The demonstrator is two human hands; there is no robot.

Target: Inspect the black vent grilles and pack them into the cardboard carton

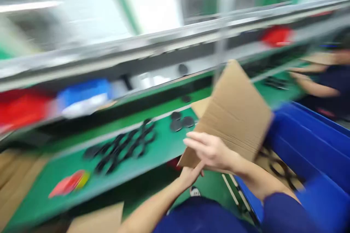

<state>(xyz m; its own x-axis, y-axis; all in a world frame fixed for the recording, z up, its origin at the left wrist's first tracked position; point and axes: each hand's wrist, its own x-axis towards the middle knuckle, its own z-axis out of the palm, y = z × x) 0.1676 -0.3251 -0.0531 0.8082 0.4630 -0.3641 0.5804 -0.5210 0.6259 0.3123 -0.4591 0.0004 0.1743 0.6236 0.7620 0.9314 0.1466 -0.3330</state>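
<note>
A folded piece of brown cardboard stands tilted in front of me, with another flap showing behind its left edge. My left hand is closed on its lower left corner from below. Across the front of that corner lies my right hand, its fingers stretched out to the left and touching the cardboard; its thumb is hidden. Beyond my hands, several round black discs lie on the green workbench. Farther left on the bench is a blurred row of black looped parts.
A blue bin with black parts on cardboard stands at my right. Red and yellow pieces lie at the bench's left. Flat cardboard is stacked far left. A shelf carries a blue tray and red bins. A co-worker works far right.
</note>
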